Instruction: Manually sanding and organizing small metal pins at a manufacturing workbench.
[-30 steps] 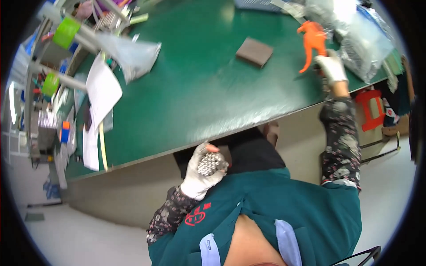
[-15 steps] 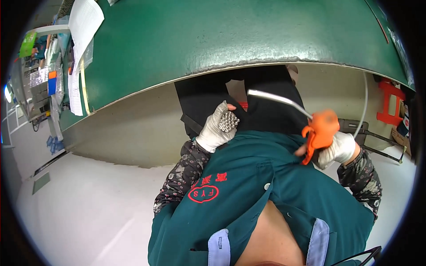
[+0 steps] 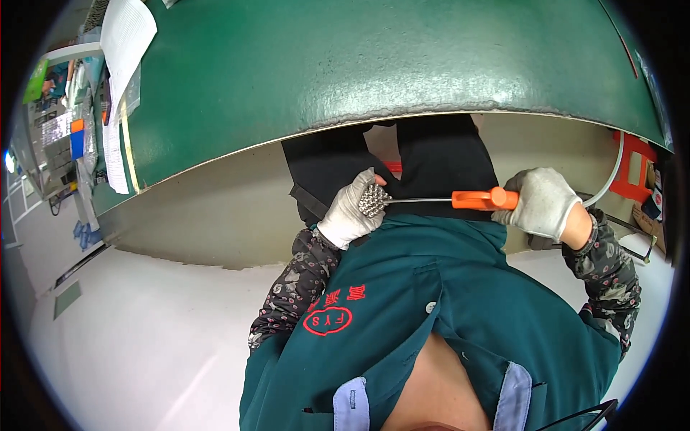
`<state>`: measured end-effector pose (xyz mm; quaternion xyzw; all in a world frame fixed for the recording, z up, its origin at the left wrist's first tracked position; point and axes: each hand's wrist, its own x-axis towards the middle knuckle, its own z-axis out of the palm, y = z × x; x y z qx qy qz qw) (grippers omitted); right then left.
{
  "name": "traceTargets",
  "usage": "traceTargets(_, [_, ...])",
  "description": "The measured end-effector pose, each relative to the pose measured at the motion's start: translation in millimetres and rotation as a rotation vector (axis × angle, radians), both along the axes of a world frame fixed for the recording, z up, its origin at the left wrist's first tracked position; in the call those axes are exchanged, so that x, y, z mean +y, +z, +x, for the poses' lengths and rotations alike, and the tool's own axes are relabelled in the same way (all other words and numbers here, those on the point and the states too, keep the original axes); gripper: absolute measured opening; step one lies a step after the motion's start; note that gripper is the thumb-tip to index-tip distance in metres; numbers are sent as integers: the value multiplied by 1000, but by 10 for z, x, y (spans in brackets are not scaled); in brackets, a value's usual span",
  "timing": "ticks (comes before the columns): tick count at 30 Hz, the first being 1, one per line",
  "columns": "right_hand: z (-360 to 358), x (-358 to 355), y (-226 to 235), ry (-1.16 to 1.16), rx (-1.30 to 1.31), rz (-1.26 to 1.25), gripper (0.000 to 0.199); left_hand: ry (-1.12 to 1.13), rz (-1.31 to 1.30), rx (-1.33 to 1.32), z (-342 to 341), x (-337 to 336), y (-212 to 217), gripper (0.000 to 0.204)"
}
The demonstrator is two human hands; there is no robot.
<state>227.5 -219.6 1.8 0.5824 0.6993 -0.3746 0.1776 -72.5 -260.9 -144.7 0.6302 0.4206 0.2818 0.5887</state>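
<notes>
My left hand [image 3: 345, 219], in a white glove with bare fingertips, is closed around a bundle of small shiny metal parts [image 3: 373, 200]. Their round ends face right, toward the middle of my lap. In my gloved right hand [image 3: 544, 203] is an orange air blow gun [image 3: 471, 200], held level above my lap. Its thin metal nozzle [image 3: 420, 200] points left, and the tip reaches the ends of the metal parts; whether it touches them I cannot tell. A pale hose [image 3: 612, 176] runs behind my right hand.
A green-topped table [image 3: 374, 65] curves across the far side, its edge just beyond my lap. Paper sheets [image 3: 128, 43] hang at its left end, beside shelves crowded with supplies. A red plastic stool [image 3: 632, 169] stands under the table at the right.
The blow gun has turned from pointing up and left to level, and its nozzle has come to the metal parts. My right hand has moved slightly up. My left hand has barely shifted.
</notes>
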Motion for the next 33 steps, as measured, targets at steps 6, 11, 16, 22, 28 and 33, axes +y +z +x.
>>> traceTargets(6, [-79,84,37,-20,-77,34,29,-14,-92,-36,39,-4,26,73])
traceTargets(11, [-72,124,-1,10,-124,21,31,-41,-48,20,36,-13,-14,76])
traceTargets(16, [-150,154,78,5,-129,20,33,-44,-104,-21,69,10,91,77])
traceTargets(22, [-123,145,87,-32,-101,-6,34,60,-983,-629,-35,57,-69,52])
traceTargets(28, [-2,97,4,-40,-164,-83,38,-61,-307,-84,48,25,67,58])
traceTargets(33, [-48,66,28,-48,-147,-79,38,-66,-337,-159,-59,-71,-124,74])
